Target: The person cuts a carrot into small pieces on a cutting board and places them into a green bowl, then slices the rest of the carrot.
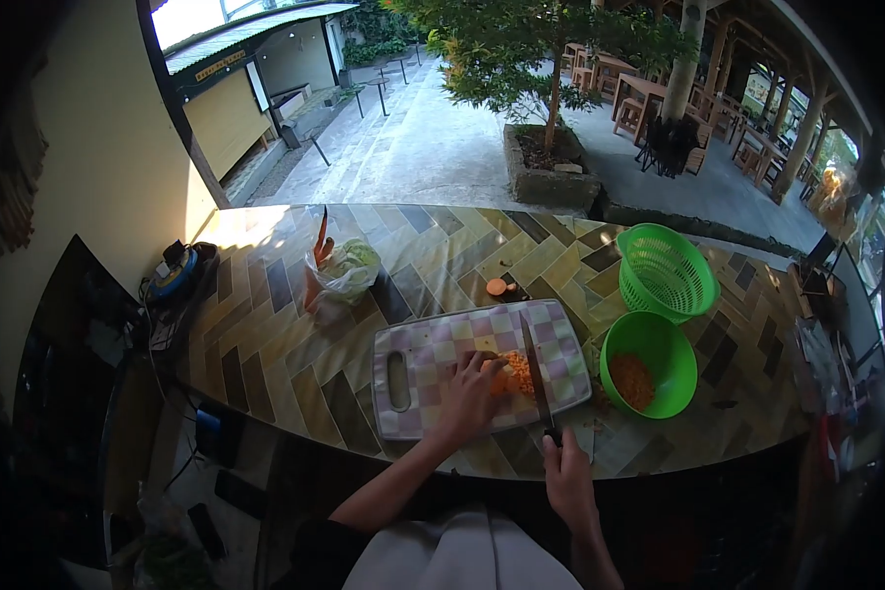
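Pressing down on a pile of chopped carrot [517,375], the left hand [470,393] lay flat-fingered on the checked cutting board [433,349], fingertips touching the orange pieces. The right hand [566,477] was clenched around the handle of a knife [533,369] at the counter's near edge; the blade ran away from the person across the board, just right of the carrot pile. The board sat near the front of the tiled counter [295,334]. Just right of it stood a green bowl [649,362] holding more chopped carrot, and behind that, touching it, a green colander [666,270]. A carrot end piece [498,286] lay on the tiles beyond the board. Farther left, a plastic bag [342,270] held whole carrots and something leafy. At the counter's far left end sat a blue device, too small to identify.
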Available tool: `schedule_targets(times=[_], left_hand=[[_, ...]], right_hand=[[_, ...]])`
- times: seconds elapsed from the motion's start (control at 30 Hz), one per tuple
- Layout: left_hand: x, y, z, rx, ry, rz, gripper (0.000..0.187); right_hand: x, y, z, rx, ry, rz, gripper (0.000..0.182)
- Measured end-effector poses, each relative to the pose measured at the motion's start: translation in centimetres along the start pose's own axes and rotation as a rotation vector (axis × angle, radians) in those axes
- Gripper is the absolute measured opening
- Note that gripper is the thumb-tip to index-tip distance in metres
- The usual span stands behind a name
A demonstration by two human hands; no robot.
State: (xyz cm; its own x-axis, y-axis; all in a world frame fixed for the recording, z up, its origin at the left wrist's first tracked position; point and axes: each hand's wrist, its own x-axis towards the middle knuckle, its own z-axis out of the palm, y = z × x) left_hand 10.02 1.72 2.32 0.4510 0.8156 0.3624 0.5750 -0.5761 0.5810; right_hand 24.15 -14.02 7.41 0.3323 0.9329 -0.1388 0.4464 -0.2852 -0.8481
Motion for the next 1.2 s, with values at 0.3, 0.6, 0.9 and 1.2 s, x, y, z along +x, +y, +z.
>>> schedule_targets(times=[0.3,0.6,0.9,1.2], left_hand=[[0.4,-1.0,-0.4,0.046,0.016,0.057,0.024],[2.4,-7.8,-2.0,-0.053,0.067,0.029,0.029],[1.4,-4.4,-1.0,0.075,0.158,0.042,0.025],[2.0,-5.0,-0.7,0.154,0.181,-0.028,0.02]], right_hand=[[0.2,2.9,0.6,0.012,0.033,-0.043,0.024],[0.5,1.6,1.6,-0.052,-0.05,-0.107,0.029],[1.5,0.8,0.7,-0.152,-0.104,-0.052,0.031],[0.9,1.5,0.5,-0.145,-0.083,-0.082,0.03]])
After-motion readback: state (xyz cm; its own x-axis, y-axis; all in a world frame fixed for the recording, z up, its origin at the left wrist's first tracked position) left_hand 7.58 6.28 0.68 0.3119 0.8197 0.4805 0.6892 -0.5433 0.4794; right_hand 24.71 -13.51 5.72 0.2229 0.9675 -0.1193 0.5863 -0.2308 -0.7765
